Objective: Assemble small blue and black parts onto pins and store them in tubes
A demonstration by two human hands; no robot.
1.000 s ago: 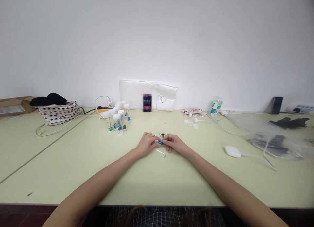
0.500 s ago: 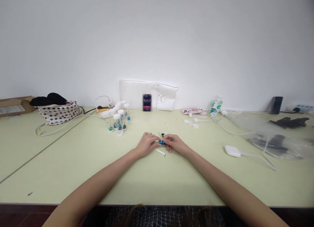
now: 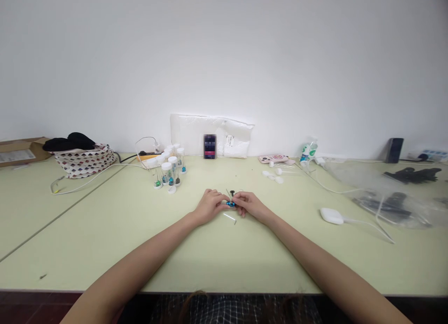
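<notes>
A small blue metallic part sits between my two hands, just above the pale green table. My left hand pinches its left side between thumb and forefinger. From the right, the fingertips of my right hand are closed on the same part; whether they also grip something smaller is hidden. Right behind the fingers a small black piece with a round top stands on the table. In front of the hands lies a bent, L-shaped metal key.
Several clear tubes with white caps stand at the back left, near a patterned bag. A phone leans on a white plastic package. Rightward are white scoops, a white charger with cable and a clear bag.
The blue part has shifted very slightly between the fingers. Both hands otherwise keep their place.
</notes>
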